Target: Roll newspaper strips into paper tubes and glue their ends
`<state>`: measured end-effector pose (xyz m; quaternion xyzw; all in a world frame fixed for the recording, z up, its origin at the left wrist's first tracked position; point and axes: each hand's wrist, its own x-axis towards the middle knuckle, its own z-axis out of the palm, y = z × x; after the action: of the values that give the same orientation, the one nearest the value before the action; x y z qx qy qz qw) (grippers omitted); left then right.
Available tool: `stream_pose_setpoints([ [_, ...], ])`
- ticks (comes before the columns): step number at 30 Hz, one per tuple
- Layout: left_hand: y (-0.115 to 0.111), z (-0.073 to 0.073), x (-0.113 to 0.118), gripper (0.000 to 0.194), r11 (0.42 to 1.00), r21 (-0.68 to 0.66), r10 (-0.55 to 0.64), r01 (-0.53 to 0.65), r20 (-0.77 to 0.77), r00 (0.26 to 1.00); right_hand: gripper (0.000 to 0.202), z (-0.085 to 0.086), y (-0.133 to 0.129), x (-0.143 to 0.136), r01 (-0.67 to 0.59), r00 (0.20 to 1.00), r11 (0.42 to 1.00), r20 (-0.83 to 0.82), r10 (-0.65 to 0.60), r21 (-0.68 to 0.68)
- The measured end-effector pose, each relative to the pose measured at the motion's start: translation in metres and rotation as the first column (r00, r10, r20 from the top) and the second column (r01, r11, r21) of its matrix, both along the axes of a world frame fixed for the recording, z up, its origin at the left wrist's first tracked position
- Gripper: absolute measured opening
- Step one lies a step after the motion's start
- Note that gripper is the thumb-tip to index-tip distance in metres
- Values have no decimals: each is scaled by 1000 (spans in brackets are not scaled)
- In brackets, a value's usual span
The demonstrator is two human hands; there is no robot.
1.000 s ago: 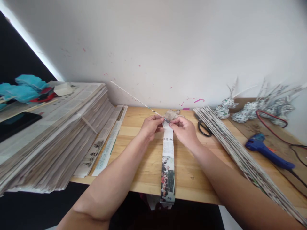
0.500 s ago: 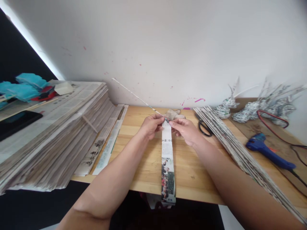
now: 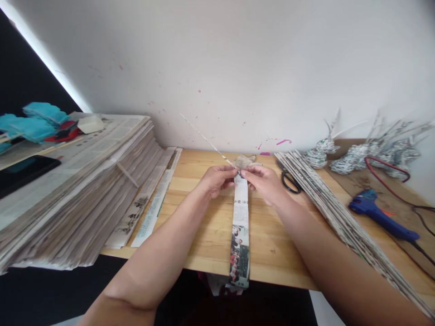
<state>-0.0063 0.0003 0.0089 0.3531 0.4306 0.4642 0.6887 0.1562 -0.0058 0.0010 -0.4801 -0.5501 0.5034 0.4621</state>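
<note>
Between my two hands is a long newspaper strip (image 3: 241,213); its top end is pinched in my fingers and its lower end hangs past the table's front edge. A thin rolled paper stick (image 3: 207,141) slants up and left from that pinch toward the wall. My left hand (image 3: 219,179) is closed around the lower part of the stick. My right hand (image 3: 261,181) is closed on the strip's top corner, thumb and fingers pressed together. Just behind the fingers lies a crumpled beige cloth (image 3: 246,160).
A tall stack of newspaper (image 3: 118,190) stands at left, with cut strips (image 3: 152,213) beside it. At right are a bundle of paper sticks (image 3: 326,203), black-handled scissors (image 3: 291,182), a blue glue gun (image 3: 380,215) and woven paper figures (image 3: 356,158) on cardboard.
The rolled stick's upper tip has moved right, and less of it stands out from my hands. The strip's top has shifted slightly right.
</note>
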Motion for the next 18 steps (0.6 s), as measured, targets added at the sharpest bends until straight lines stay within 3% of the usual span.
stream_pose_setpoints([
  [7, -1, -4, 3, 19, 1000, 9, 21, -21, -52, 998, 17, 0, -3, -1, 42, 952, 979, 289, -100, 201],
  [18, -2, -2, 4, 17, 1000, 21, 24, -22, -106, 994, 13, -3, -7, -8, 123, 904, 947, 360, -230, 296],
])
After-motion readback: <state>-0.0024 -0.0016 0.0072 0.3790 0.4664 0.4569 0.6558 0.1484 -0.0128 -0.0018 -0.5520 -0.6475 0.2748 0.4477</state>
